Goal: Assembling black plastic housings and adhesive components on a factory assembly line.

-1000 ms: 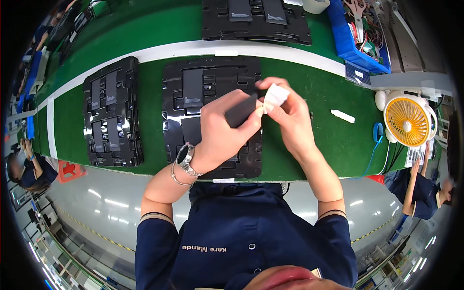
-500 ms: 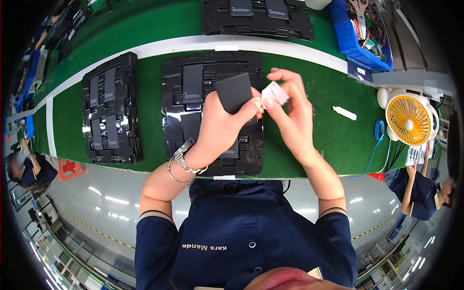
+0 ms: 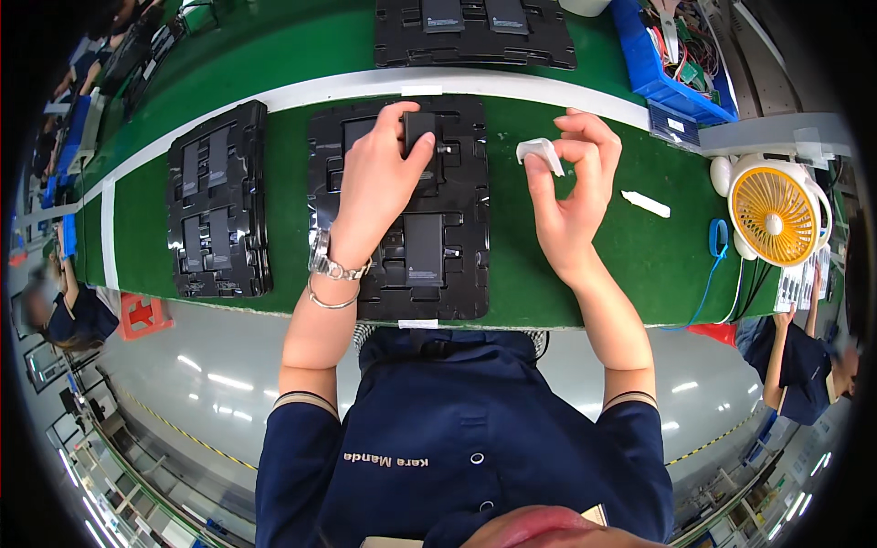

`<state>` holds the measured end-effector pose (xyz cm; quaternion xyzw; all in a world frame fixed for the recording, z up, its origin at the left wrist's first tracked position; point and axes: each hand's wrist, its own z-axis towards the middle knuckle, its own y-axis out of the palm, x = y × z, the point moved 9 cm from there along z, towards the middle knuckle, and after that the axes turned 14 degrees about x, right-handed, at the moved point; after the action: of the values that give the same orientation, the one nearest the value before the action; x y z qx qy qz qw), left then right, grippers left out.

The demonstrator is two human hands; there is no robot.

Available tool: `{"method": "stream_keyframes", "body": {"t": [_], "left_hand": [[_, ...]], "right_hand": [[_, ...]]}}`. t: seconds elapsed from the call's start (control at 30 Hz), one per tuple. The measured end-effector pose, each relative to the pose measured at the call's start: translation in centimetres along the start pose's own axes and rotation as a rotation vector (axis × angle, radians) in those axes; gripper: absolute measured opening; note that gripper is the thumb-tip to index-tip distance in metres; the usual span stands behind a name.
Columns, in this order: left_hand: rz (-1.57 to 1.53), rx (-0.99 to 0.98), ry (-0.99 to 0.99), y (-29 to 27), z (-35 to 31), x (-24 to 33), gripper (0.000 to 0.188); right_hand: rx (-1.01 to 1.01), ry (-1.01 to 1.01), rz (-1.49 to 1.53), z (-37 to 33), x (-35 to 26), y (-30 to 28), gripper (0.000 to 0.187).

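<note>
My left hand (image 3: 373, 178) pinches a flat black rectangular pack, which looks like a battery (image 3: 419, 135), between thumb and fingers. It is at the upper right compartment of a black plastic tray (image 3: 472, 192); whether the pack rests on the tray, I cannot tell. Another black pack (image 3: 424, 248) lies in the lower right compartment, and one at the upper left is partly covered by my hand. To the right of the tray, my right hand (image 3: 585, 196) is closed on a folded white wipe (image 3: 539, 149), held above the green table.
A similar loaded tray (image 3: 219, 228) lies on the left, another (image 3: 475, 55) at the far side. Rightward are a white tube (image 3: 646, 204), a blue strap (image 3: 719, 237), a yellow-and-white fan (image 3: 775, 219) and a blue bin (image 3: 676, 78) of wires. Other people work at both sides.
My hands have moved apart. The left carried the black pack from above the tray to its upper right compartment; the right drew back slightly rightward with the white wipe.
</note>
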<state>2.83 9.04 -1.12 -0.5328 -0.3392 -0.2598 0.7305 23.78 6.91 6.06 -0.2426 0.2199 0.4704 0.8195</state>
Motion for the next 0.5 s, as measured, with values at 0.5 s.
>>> {"method": "stream_keyframes", "body": {"t": [0.5], "left_hand": [[0.458,-0.072,0.625,-6.1,-0.9,1.1,0.041]], "right_hand": [[-0.065,0.031,-0.029,-0.3,0.4,0.8,0.017]]}}
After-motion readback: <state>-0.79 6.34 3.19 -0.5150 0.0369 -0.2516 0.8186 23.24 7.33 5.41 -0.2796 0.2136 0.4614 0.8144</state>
